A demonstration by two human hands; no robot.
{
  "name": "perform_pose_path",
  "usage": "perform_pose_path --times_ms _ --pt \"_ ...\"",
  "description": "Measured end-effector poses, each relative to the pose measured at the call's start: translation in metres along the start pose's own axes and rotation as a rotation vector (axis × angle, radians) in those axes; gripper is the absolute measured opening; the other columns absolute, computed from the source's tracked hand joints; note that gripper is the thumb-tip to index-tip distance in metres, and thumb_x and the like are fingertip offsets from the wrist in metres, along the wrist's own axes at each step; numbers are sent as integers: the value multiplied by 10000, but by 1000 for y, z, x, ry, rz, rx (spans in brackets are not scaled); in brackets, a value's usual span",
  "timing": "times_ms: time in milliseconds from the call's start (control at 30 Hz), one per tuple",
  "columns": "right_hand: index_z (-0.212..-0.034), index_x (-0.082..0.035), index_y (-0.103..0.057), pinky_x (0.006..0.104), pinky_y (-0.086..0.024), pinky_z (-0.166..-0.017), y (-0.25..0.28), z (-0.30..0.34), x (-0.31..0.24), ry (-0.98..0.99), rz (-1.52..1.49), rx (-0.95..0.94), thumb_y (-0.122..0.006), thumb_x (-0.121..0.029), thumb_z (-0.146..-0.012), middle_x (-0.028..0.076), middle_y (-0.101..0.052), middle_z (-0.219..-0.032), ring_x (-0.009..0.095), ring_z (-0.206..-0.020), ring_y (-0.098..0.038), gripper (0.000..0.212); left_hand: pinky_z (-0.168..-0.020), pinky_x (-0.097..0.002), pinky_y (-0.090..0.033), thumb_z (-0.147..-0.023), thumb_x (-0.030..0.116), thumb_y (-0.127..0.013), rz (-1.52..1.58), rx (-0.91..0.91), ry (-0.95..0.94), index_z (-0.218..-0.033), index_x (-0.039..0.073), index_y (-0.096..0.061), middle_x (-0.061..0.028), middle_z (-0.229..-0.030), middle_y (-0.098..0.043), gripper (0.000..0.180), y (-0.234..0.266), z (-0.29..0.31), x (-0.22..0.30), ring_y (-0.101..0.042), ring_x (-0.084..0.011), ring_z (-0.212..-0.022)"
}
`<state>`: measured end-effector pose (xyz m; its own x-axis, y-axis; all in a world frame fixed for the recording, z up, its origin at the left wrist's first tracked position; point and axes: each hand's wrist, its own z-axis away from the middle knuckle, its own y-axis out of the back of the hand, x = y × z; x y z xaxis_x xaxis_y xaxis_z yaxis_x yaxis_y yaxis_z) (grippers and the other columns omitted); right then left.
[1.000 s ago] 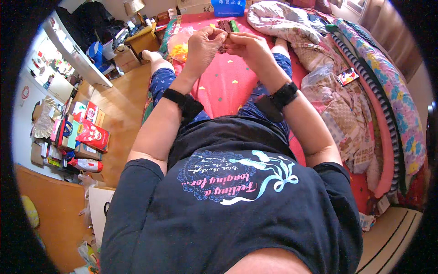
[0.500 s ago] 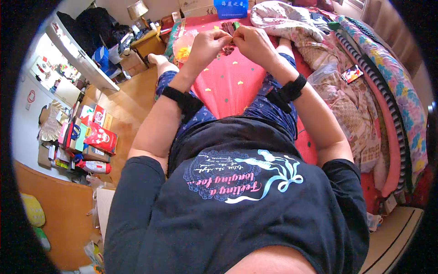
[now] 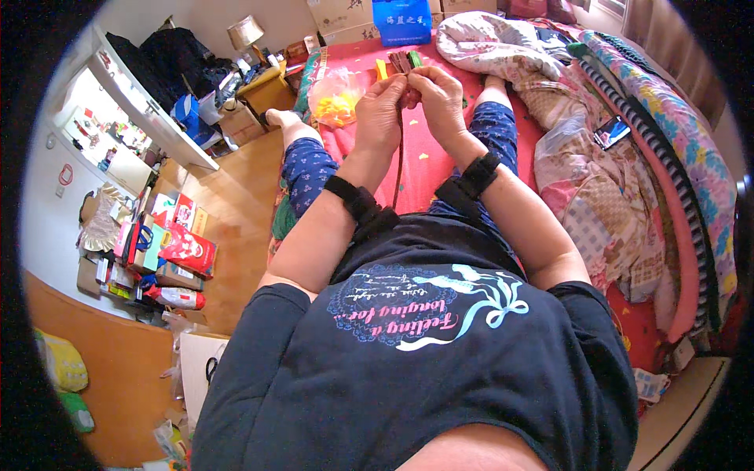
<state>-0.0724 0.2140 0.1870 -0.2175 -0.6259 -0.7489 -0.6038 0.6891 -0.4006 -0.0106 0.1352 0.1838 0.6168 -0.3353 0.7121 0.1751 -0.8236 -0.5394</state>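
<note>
Spread beneath: smooth red bed sheet [image 3: 424, 165], rumpled patchwork quilt [image 3: 597, 204] alongside. Beyond the hands, crinkled clear plastic bag [image 3: 338, 98] of yellow bits. Raised together, left hand [image 3: 380, 110] and right hand [image 3: 437, 98], fingers curled tight, pinching a thin dark brown strap [image 3: 400, 157] dangling between the forearms.

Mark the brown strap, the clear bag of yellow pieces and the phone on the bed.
brown strap [image 3: 399, 161], head view, on the length hanging below the hands
clear bag of yellow pieces [image 3: 338, 100], head view, on the bag's middle
phone [image 3: 612, 132], head view, on its screen
</note>
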Motion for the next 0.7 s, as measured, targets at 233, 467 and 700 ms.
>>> perform_pose_path --times_ms 233,467,700 --pt "-809 39 -610 236 -444 -480 -2 1 1 -21 -31 43 -569 -82 -763 42 -578 -633 102 -534 -541 137 -654 -236 -478 -824 78 -589 -191 113 -50 -933 -15 -600 -71 -835 -621 143 -10 6 5 -594 -141 -710" --pt "-836 8 -589 252 -441 -503 -4 -1 8 -252 -613 11 -557 -22 -776 63 -592 -734 145 -576 -547 74 -570 -205 -455 -817 94 -608 -224 133 -112 -911 -16 -614 -36 -740 -614 144 -10 2 1 -556 -85 -615" --pt "-841 8 -582 289 -474 -532 -4 0 3 -331 -609 21 -592 -17 -754 85 -590 -743 178 -588 -567 91 -589 -188 -434 -812 127 -623 -687 152 -182 -846 -15 -637 -8 -741 -596 146 1 0 22 -529 -63 -638"
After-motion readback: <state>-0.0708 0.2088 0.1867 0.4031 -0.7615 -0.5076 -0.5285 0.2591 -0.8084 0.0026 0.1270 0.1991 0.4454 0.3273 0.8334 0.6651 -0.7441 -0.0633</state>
